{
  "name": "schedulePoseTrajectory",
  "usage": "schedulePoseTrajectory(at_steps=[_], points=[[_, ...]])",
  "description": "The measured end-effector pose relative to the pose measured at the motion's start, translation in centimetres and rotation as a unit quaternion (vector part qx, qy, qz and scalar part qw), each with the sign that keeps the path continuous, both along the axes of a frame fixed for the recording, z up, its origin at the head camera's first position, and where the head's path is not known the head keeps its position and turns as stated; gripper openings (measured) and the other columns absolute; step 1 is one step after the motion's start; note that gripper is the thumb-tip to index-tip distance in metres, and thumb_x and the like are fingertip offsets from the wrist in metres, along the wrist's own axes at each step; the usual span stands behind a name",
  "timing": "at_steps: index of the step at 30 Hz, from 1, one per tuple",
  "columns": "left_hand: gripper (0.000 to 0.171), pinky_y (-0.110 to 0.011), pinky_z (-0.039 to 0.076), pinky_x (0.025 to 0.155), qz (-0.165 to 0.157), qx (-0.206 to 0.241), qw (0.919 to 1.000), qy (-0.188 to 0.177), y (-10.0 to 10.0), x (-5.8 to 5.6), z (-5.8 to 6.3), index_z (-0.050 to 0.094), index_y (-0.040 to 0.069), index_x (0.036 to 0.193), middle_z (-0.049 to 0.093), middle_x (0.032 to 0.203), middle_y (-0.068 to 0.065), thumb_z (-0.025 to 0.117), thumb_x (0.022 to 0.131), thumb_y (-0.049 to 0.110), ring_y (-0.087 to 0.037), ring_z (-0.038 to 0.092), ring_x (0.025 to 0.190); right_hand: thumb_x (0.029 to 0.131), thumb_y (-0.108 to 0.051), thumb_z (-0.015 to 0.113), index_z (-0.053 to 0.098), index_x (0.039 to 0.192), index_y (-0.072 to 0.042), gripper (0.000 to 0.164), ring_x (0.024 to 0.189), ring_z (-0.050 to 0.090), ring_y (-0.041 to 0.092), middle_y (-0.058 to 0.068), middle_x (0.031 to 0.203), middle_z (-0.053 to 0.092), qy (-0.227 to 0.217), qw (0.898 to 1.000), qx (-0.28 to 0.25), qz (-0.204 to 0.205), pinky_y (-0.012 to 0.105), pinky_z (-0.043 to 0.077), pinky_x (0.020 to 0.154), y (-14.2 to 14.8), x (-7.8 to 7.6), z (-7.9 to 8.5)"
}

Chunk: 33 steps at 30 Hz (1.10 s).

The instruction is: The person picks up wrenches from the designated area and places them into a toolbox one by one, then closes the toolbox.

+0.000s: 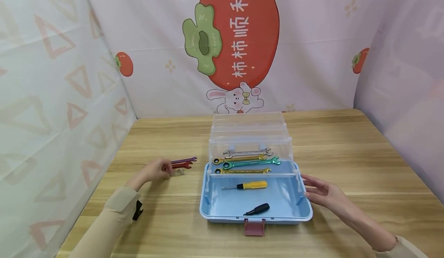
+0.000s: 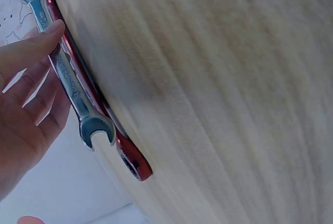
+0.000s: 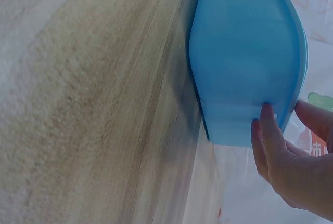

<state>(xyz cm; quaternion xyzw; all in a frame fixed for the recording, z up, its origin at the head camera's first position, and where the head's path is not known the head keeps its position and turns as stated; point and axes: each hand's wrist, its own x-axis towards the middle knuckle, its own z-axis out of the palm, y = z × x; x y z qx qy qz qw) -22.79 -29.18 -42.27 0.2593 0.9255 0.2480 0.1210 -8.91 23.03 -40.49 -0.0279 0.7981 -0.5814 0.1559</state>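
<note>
My left hand (image 1: 160, 169) pinches a silver open-end wrench (image 2: 72, 81), thumb on its near face and fingers behind. Right beside it lies a red wrench (image 2: 86, 73), close to the wooden tabletop; a purple wrench (image 1: 185, 160) is just beyond in the head view. My right hand (image 1: 322, 192) rests with nearly straight fingers against the right side and rim of a blue toolbox (image 3: 244, 52). Inside the toolbox lie a yellow-handled screwdriver (image 1: 254, 184) and a black-handled screwdriver (image 1: 259, 209).
The toolbox's clear lid (image 1: 248, 130) stands raised at the back. Through it show a silver wrench (image 1: 248, 153), a green wrench (image 1: 251, 163) and two gold wrenches, the nearer gold wrench (image 1: 244, 171) lowest. A dark red latch (image 1: 254, 227) hangs at the front. Printed cloth (image 1: 156, 84) surrounds the table.
</note>
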Motion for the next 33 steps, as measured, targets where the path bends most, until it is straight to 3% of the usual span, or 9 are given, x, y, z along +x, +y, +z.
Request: schedulePoseTrajectory(at_steps=[7,14,23,33], points=[[0.015,-0.024,0.041,0.055,-0.002,0.042,0.9987,0.030,0.2,-0.1,0.9,0.059,0.003,0.073,0.057,0.069,-0.003,0.066,0.069,-0.009,-0.009,0.047,0.061,0.085,-0.020,0.059,0.027,0.136,0.002,0.064,0.110,0.050,0.028,0.031,0.130,0.035,0.005,1.000,-0.008,0.005,0.030,0.048,0.080,0.0,0.1,-0.1],[0.011,-0.024,0.044,0.057,0.016,0.073,0.9970,0.022,0.8,-0.4,2.3,0.061,0.003,0.077,0.059,0.072,-0.003,0.067,0.072,-0.004,-0.012,0.051,0.064,0.085,-0.019,0.058,0.027,0.136,0.003,0.063,0.109,0.052,0.025,0.032,0.129,0.035,0.006,1.000,-0.011,0.006,0.029,0.048,0.080,0.0,0.1,-0.1],[0.009,-0.025,0.043,0.056,0.036,0.093,0.9939,0.048,2.0,-0.9,4.0,0.063,0.002,0.078,0.060,0.072,-0.002,0.068,0.072,-0.003,-0.012,0.052,0.064,0.085,-0.019,0.058,0.027,0.136,0.003,0.063,0.108,0.052,0.020,0.031,0.130,0.035,0.006,1.000,-0.012,0.006,0.029,0.047,0.080,-0.1,0.2,0.0],[0.007,-0.027,0.044,0.059,0.044,0.097,0.9924,0.062,3.6,-1.4,6.1,0.064,0.003,0.082,0.062,0.075,-0.003,0.066,0.075,0.001,-0.015,0.054,0.069,0.085,-0.020,0.058,0.027,0.136,0.002,0.063,0.110,0.050,0.030,0.031,0.130,0.035,0.009,1.000,0.000,0.006,0.030,0.048,0.080,0.1,0.1,-0.1]])
